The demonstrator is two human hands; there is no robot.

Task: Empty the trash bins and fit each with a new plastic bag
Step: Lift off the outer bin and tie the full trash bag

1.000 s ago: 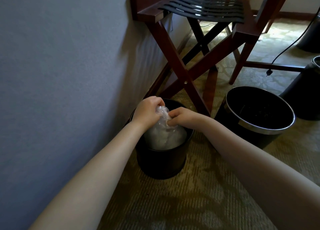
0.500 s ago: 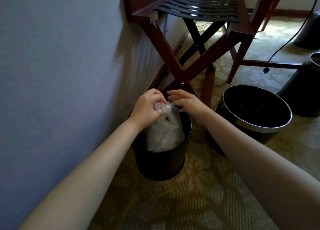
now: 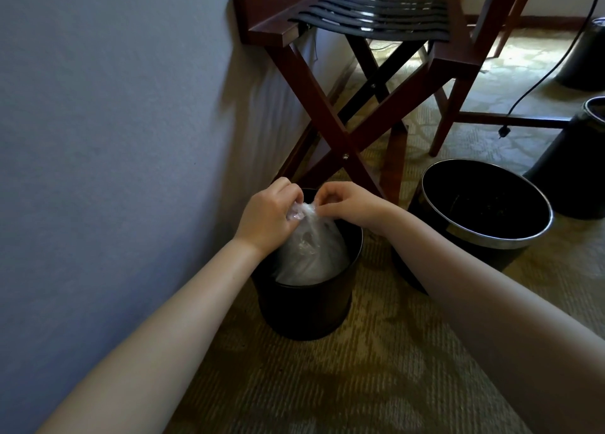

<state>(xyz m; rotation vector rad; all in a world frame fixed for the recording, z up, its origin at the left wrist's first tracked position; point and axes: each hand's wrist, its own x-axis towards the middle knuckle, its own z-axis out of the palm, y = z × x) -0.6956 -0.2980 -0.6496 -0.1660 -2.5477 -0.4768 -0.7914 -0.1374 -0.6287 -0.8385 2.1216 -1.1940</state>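
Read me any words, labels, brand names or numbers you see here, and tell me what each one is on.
None: no readable text shows on the small bin, the clear bag, the larger bin, the luggage rack or the wall.

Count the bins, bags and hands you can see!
Bins: 3, maybe a fourth cut off top right
Bags: 1
Hands: 2, left hand, right hand
Total: 6

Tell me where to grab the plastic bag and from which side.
Grip the gathered neck of the plastic bag from above: film bunches above the small bin's rim, where left hand and right hand pinch it; the bin encloses its body.
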